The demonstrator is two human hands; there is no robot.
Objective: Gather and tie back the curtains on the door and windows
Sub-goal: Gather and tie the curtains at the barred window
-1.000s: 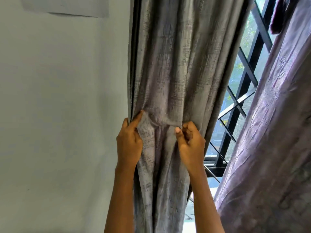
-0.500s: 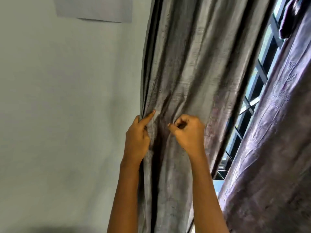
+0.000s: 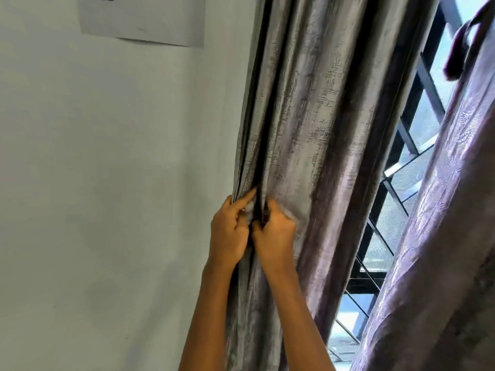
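Observation:
A grey curtain with a brushed pattern hangs in folds along the left side of a barred window. My left hand pinches the curtain's left edge, index finger stretched upward along the fabric. My right hand grips a fold right beside it, and the two hands touch at mid height. A narrow dark gap runs up between the folds just above my fingers. A second, purple curtain hangs at the right, drawn away from the window.
A plain pale wall fills the left half of the view. A sheet of paper is stuck high on it. Black window bars cross behind the curtains, with daylight beyond. A dark purple strip hangs at the top right.
My right hand has moved left with its fold until it meets my left hand, so the spread cloth between them is now bunched. The view has shifted left.

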